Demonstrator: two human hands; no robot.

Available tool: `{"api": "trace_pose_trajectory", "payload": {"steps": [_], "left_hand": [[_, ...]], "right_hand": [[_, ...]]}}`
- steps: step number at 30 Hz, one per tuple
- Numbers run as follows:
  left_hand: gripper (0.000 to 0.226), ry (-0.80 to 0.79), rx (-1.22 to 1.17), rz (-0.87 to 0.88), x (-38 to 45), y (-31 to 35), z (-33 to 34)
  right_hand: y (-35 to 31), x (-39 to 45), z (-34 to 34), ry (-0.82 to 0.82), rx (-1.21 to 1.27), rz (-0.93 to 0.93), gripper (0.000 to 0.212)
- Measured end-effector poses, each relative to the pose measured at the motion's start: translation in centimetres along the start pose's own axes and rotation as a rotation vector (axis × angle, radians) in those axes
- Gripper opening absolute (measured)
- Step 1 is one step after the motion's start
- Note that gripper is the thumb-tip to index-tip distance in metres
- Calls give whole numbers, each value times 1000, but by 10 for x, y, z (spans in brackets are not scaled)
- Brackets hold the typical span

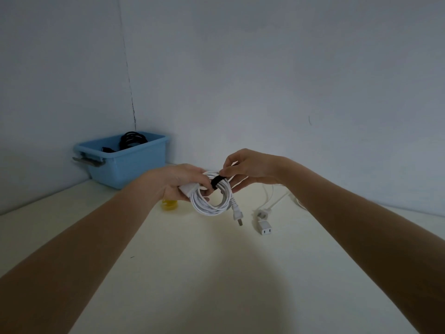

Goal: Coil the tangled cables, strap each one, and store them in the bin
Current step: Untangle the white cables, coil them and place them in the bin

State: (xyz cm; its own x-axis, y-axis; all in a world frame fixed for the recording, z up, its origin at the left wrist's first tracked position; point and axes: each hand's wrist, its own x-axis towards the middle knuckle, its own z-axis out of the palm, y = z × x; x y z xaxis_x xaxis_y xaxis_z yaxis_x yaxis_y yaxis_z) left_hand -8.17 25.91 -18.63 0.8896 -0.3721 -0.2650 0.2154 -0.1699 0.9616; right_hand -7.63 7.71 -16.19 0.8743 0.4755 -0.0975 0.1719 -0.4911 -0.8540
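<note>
Head view, one moment, items as seen from beside the pale worktop (216,261). Item one: coiled white cable (212,201), several loops held together above the worktop at centre, its two-pin plug (237,216) hanging free at 5 o'clock of the coil. Item two: black strap (218,180), laid across the top of the coil at its 12 o'clock, running slantwise over the loops. Item three: left hand (183,183), at 9 o'clock of the coil, grip clamped on the coil and on a white block-shaped part of the cable, fingers curled round both. Item four: right hand (250,168), at 2 o'clock of the coil, thumb and forefinger pinching the upper end of the strap, the other fingers curled loosely beneath. Item five: blue bin (134,162), at 10 o'clock of the hands, set in the corner where the two walls meet, well apart from the coil; a grey handle shows on its near-left end. Item six: black cable (131,139), coiled, lying inside the bin against its far side. Item seven: second white cable (277,201), loose on the worktop at 3 o'clock of the coil, its two-hole connector (265,229) resting nearest the onlooker. Item eight: small yellow object (169,204), on the worktop just below the left hand, partly hidden by it; what it is cannot be told.
</note>
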Motion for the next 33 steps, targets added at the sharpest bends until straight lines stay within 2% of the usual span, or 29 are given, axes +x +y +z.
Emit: {"api": "trace_pose_trajectory", "payload": {"steps": [4, 13, 17, 22, 27, 29, 33], "left_hand": [[27, 54, -108, 65, 1, 0, 6], [18, -11, -182, 184, -2, -8, 9], [10, 71, -258, 227, 1, -5, 13], [8, 130, -157, 294, 3, -5, 14], [13, 151, -150, 296, 2, -7, 13], [18, 153, -185, 286, 2, -6, 15], [12, 149, -192, 230, 3, -5, 20]], "right_hand": [[0, -3, -1, 42, -9, -22, 12], [11, -4, -8, 117, 143, -27, 14], [20, -1, -3, 136, 409, -25, 11], [28, 2, 3, 160, 607, -117, 11], [32, 3, 0, 188, 584, -158, 9], [30, 4, 0, 226, 513, -162, 10], [27, 3, 2, 327, 315, -234, 14]]}}
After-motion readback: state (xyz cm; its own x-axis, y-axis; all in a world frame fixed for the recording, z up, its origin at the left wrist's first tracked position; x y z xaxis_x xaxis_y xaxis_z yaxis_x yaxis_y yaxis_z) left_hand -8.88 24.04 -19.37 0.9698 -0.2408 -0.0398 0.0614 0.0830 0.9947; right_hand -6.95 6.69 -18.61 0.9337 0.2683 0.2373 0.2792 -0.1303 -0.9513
